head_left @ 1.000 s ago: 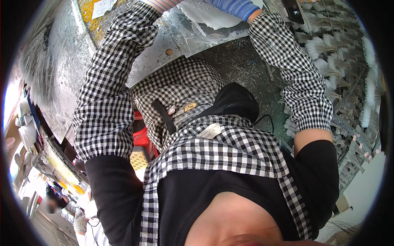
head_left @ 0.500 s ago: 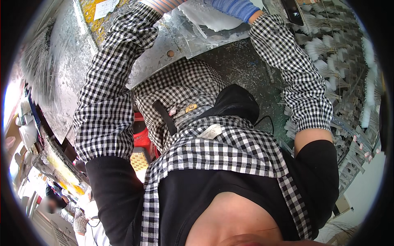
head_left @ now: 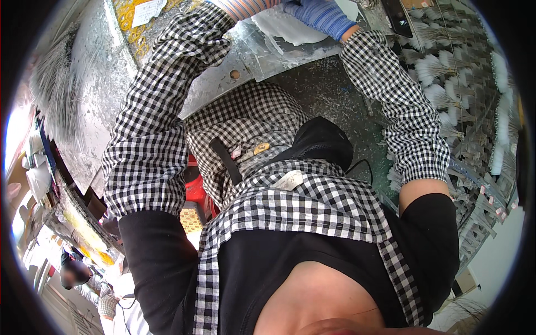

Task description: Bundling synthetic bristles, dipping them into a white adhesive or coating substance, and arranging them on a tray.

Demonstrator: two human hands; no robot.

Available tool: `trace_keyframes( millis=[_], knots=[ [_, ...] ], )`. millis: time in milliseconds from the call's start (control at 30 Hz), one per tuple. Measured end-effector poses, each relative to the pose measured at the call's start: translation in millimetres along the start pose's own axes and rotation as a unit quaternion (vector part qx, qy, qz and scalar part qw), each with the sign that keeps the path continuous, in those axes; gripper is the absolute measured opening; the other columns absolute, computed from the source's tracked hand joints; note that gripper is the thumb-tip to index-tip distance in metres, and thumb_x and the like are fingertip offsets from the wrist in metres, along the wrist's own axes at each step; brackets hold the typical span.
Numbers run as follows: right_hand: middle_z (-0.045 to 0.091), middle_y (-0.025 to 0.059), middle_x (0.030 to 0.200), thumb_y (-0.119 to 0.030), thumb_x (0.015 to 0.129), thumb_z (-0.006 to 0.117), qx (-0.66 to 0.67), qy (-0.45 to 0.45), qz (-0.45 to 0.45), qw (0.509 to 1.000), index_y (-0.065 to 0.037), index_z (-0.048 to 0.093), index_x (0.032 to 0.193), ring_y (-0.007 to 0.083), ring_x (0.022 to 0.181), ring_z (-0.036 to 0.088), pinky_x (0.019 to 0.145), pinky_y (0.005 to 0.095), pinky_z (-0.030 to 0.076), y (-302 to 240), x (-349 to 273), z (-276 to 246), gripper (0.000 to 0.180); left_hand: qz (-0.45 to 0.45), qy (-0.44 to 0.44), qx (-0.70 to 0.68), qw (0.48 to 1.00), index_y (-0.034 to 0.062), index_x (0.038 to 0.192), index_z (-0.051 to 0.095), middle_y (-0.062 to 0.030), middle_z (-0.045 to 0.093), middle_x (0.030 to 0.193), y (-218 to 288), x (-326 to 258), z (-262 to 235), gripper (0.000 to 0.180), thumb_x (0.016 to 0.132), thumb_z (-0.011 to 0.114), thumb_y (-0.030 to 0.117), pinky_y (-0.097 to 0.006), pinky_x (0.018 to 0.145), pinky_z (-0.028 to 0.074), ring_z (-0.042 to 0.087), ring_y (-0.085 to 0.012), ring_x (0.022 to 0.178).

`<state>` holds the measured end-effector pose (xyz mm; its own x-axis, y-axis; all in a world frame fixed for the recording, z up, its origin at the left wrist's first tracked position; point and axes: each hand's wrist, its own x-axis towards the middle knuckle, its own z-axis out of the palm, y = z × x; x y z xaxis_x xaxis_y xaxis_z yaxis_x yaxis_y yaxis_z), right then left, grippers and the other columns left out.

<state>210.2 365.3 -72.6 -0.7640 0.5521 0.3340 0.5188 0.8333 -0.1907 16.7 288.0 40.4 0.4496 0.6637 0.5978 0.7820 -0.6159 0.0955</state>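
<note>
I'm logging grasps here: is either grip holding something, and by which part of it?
It cannot be told: the left grip and the right grip, both gloved, are partly cut off by the top edge, so no hold can be made out.

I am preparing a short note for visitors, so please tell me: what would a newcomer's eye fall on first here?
Probably the black-and-white checked sleeves at both sides and the matching apron between them. Next, at the upper edge, come the left hand, gloved in orange stripes, and the right hand, gloved in blue. Rows of pale bristle bundles along the right side also stand out.
</note>
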Motion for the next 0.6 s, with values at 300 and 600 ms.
trace_keyframes(
  millis=[300, 600],
  knots=[
    [0.073, 0.0104, 0.102, -0.041, 0.088, 0.070, 0.048, 0.009, 0.029, 0.998, -0.010, 0.073, 0.109, 0.0292, 0.099, 0.066, 0.090, 0.0409, 0.051, -62.7, 20.9, -87.6, 0.037, -0.208, 0.206, -0.227, 0.929, 0.0042, 0.124, 0.059, -0.0127, 0.068, 0.104, 17.2, -30.3, -12.1, 0.048, 0.082, 0.078, 0.014, -0.037, 0.091, 0.053, 0.065, -0.0251, 0.099],
    [0.071, 0.0048, 0.086, -0.006, 0.083, 0.079, 0.317, 0.260, 0.064, 0.910, -0.003, 0.073, 0.094, 0.0134, 0.075, 0.066, 0.070, 0.0258, 0.052, -139.5, -39.5, -192.3, 0.013, -0.286, 0.336, -0.823, 0.357, 0.0050, 0.138, 0.054, -0.0119, 0.059, 0.137, 85.1, -85.0, -112.8, 0.044, 0.105, 0.046, 0.034, -0.042, 0.111, 0.043, 0.054, -0.0286, 0.128]
  ],
)
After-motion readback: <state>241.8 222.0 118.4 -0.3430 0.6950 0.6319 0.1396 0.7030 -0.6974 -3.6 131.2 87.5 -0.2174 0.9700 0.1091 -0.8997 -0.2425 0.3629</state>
